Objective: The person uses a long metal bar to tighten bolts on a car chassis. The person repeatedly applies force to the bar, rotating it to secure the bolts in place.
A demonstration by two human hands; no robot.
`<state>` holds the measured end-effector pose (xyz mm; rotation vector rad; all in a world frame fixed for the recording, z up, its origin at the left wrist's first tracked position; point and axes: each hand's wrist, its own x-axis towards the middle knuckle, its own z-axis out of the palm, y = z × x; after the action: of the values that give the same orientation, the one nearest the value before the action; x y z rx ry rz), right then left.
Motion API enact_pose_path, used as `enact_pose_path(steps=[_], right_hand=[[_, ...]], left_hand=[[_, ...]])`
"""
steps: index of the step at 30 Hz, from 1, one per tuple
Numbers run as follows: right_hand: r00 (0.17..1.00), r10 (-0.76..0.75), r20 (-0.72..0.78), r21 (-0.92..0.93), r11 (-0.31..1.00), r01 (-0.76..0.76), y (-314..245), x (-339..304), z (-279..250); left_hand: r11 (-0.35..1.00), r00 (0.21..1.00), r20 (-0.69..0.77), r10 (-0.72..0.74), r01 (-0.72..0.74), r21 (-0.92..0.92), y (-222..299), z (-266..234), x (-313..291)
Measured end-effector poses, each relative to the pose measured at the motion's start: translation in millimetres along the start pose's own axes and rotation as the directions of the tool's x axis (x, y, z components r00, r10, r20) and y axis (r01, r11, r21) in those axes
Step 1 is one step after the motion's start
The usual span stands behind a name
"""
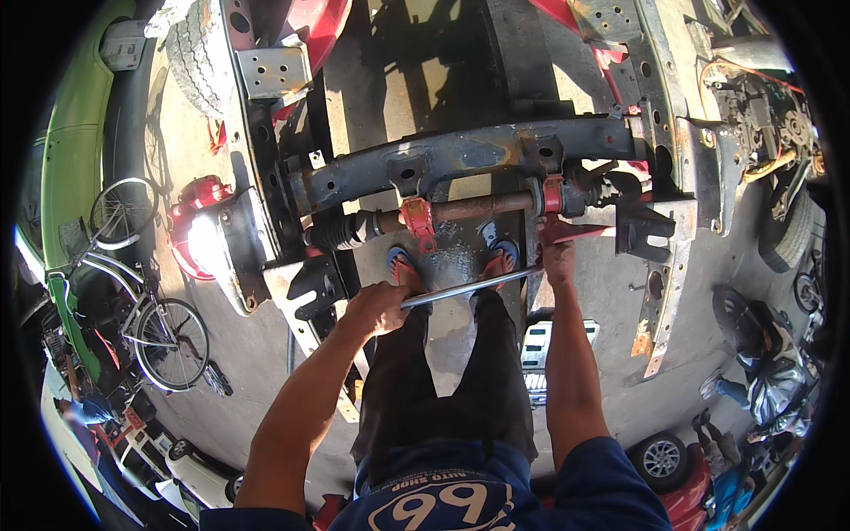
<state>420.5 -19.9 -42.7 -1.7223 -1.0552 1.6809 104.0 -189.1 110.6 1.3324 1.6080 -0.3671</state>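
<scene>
Rod [469,288]: long, straight, shiny metal, left hand [376,305] gripping.

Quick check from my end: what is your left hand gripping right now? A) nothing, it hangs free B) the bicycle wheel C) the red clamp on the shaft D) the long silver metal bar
D: the left hand is closed around the near end of the long silver metal bar, which runs across to the right hand below the rusty shaft.

Two hands: left hand [376,305], right hand [558,257]; one metal bar [469,288] between them; two red clamps [418,219] just beyond; one bicycle [142,292] far left
</scene>
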Motion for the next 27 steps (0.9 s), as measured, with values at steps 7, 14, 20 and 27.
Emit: enact_pose_path(steps=[7, 14, 20, 27], right_hand=[[1.0, 0.013, -0.004, -0.144, 0.989, -0.013, -5.1, 1.8, 0.9], [1.0, -0.015, 0.008, -0.042, 0.999, 0.015, -4.5, 0.8, -2.4], [0.871, 0.472, 0.137, 0.164, 0.856, -0.49, -13.3, 0.6, -9.7], [0.806, 0.591, -0.029, -0.185, 0.789, -0.586, -19.9, 11.1, -1.9]], left_hand=[[1.0, 0.999, 0.05, -0.007, 0.008, -0.013, -16.8, -5.6, 20.0], [0.999, 0.999, 0.036, -0.021, 0.02, 0.026, -28.1, 13.1, 32.0], [0.999, 0.997, -0.073, 0.039, -0.039, 0.009, -35.3, 18.8, 34.8], [0.986, 0.976, -0.179, 0.125, -0.141, -0.084, -62.1, 64.0, 58.1]])
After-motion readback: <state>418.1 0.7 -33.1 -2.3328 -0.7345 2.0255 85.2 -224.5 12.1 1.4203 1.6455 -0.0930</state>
